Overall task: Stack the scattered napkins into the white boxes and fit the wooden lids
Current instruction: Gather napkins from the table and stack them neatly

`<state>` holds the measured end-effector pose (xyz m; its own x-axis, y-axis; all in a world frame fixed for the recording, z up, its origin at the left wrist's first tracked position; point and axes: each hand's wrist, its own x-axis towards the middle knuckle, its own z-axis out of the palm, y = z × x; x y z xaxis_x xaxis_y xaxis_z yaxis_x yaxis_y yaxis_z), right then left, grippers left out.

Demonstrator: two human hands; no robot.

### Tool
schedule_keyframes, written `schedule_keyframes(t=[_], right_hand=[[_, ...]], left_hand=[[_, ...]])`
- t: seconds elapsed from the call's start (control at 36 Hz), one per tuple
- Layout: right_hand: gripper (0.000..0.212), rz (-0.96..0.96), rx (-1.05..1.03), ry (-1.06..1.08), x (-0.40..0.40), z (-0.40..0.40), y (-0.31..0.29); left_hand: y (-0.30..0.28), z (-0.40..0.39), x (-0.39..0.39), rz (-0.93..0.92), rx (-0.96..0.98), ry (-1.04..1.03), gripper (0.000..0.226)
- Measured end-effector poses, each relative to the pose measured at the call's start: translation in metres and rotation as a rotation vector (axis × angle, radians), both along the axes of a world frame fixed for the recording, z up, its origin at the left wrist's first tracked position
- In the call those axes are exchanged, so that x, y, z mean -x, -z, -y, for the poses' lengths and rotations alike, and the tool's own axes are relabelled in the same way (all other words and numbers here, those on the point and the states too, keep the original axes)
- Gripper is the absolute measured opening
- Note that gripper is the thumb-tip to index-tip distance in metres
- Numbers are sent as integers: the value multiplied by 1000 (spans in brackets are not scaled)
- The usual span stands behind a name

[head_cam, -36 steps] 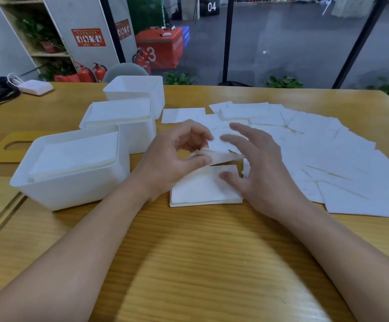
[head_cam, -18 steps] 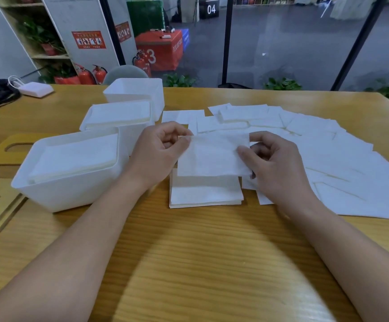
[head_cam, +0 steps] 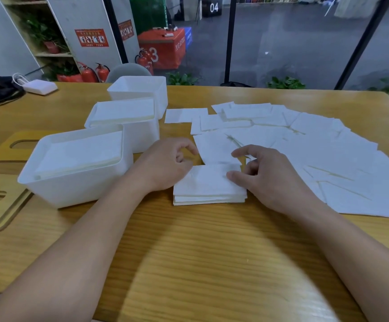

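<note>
Resting at the middle of the surface (head_cam: 200,252), a short stack (head_cam: 208,187) of napkins is lying square to the near edge, and both hands are flanking it. The left hand (head_cam: 165,167) is touching the stack's left side with loosely curled fingers, gripping nothing. The right hand (head_cam: 266,175) is hovering at the stack's right side, thumb tip on the top napkin, fingers relaxed and apart, also holding nothing.

Spreading from just behind the stack toward the right edge, the loose napkins (head_cam: 316,154) are overlapping in a wide fan that is reaching close to that edge. Three boxes are standing in a line running from the left of the stack toward the far edge: the near box (head_cam: 77,168) and middle box (head_cam: 123,122) are filled with napkins, and the far box (head_cam: 140,89) is standing with its contents hidden. Two lids (head_cam: 0,201) are lying flat at the left edge, one partly under the near box. Bare wood is showing between the stack and the near edge, under the forearms.

Beyond the far edge a chair back, fire extinguishers, a shelf with plants and glass panels are showing.
</note>
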<state>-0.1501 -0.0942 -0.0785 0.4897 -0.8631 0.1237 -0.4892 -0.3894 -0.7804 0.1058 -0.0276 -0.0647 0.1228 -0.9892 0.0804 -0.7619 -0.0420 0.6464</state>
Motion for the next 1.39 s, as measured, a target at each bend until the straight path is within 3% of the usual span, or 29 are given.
schedule_keyframes(t=[0.19, 0.28, 0.36, 0.47, 0.56, 0.72, 0.94, 1.03, 1.11, 1.17, 1.22, 1.33, 1.39], right_hand=[[25, -11, 12, 4, 1, 1, 1], [23, -76, 140, 64, 1, 3, 1], [32, -145, 269, 82, -3, 4, 2], [47, -267, 232, 24, -9, 5, 6], [61, -400, 240, -14, -11, 3, 12], [58, -518, 295, -59, -12, -4, 8], [64, -368, 307, -119, -11, -1, 10], [74, -379, 455, -132, -10, -1, 7], [73, -428, 563, -129, -11, -2, 3], [70, -451, 608, -148, -11, -3, 1], [68, -462, 647, -175, -11, -3, 0], [63, -400, 650, -192, -10, -4, -1], [56, -287, 574, -161, -9, -6, 0]], left_hand=[[-3, -1, -1, 3, -36, 13, 25], [-1, 0, -2, 36, -53, 4, 22], [2, 3, -3, 130, 6, -68, 18], [6, 6, -5, 159, 108, -163, 19], [8, 7, -5, 133, 113, -121, 20], [10, 5, 5, 79, 15, 11, 13], [10, 6, 6, 26, 93, -34, 7], [13, 12, 7, -11, 201, -135, 41], [14, 13, 7, -19, 292, -218, 87], [14, 12, 8, -13, 288, -246, 102], [12, 11, 9, -43, 273, -241, 93], [9, 11, 8, 27, 323, -244, 22], [11, 13, 6, 27, 368, -243, 16]])
